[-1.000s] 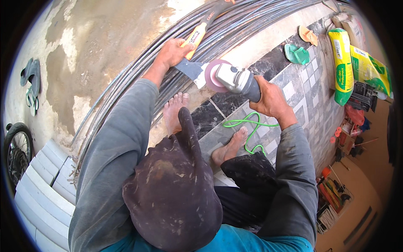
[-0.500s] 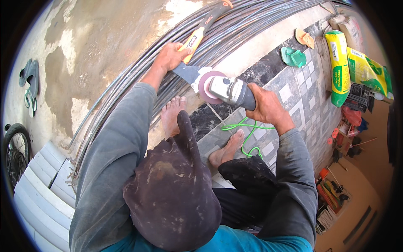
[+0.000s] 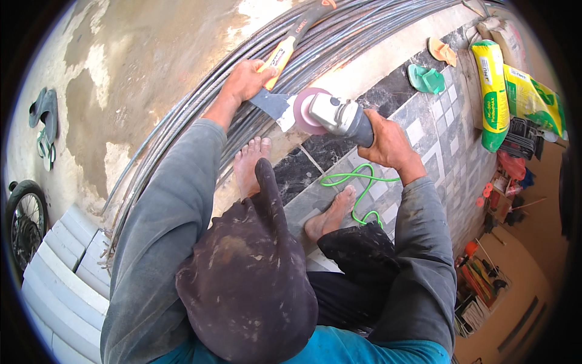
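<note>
A spoked wheel with a black rubber tyre stands at the far left, below dark, soft-soled slippers and above smooth grey slabs laid in rows. Blotchy, rough concrete runs up to a curving bundle of ribbed steel rods. Over the rods, the left hand is curled firmly around the yellow-and-black handle of a flat-bladed tool, its grey metal blade widening toward a bright, pale end. The round, pinkish abrasive disc sits at that end; whether they touch cannot be told. The right hand is wrapped around the dark body of the silver-headed angle grinder. A glossy green cord loops below, over patterned grey tiles. Farther right lie plump yellow-and-green sacks.
</note>
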A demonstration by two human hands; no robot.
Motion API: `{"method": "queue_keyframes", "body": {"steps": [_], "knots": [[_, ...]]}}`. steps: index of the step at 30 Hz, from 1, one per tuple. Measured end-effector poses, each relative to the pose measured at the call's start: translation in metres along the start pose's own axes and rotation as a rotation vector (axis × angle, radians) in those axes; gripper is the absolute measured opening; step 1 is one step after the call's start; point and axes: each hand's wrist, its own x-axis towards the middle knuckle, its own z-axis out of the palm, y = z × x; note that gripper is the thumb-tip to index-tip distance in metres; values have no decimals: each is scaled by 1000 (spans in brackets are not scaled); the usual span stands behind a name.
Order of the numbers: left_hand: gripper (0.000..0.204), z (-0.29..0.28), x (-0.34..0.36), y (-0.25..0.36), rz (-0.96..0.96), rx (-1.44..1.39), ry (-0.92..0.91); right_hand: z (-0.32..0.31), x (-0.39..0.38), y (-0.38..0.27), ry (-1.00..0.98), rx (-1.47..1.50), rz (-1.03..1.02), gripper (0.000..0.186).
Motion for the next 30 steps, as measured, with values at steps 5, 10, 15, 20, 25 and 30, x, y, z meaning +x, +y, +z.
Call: {"method": "queue_keyframes", "body": {"steps": [5,10,15,20,25,30], "knots": [[49,1,1,-7,22,5,39,1,-4,-5,3,-55,-109,66],[52,-1,1,0,-19,-27,-10,-3,1,5,20,-33,-33,67],[53,-3,2,-2,-44,-5,-13,-2,-6,-4,-10,-77,-106,65],[47,-1,2,-1,31,0,23,-4,1,4,25,-39,-10,66],[54,-3,1,-1,-34,-4,-8,-1,-5,-3,-20,-90,-100,69],[54,-4,2,3,-33,12,-44,-2,1,4,37,-32,-35,67]]}}
